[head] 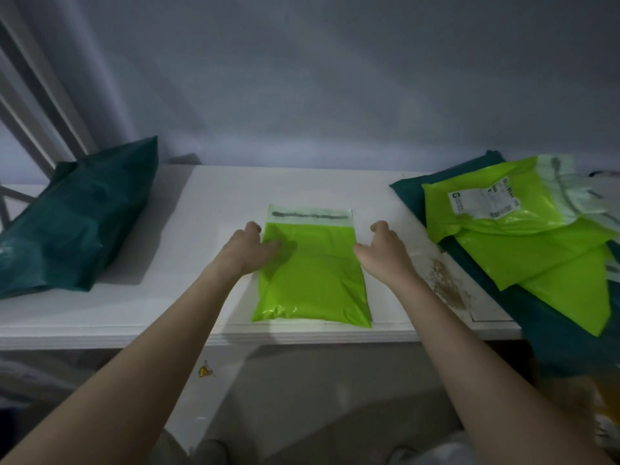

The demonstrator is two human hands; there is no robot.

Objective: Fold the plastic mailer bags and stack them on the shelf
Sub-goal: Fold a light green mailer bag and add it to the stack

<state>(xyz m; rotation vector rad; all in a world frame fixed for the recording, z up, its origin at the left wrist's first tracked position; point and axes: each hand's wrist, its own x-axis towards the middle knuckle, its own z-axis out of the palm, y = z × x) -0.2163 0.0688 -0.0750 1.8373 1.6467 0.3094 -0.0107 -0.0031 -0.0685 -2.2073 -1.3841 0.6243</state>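
One green bag (312,273) lies flat between the left hand (250,248) and right hand (385,246), both loose, holding nothing; more bags (523,229) wait unfolded.

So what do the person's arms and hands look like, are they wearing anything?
Both arms are bare all the way down, with no sleeves showing. The left hand and the right hand have no gloves, and no rings, watch or bracelets show.
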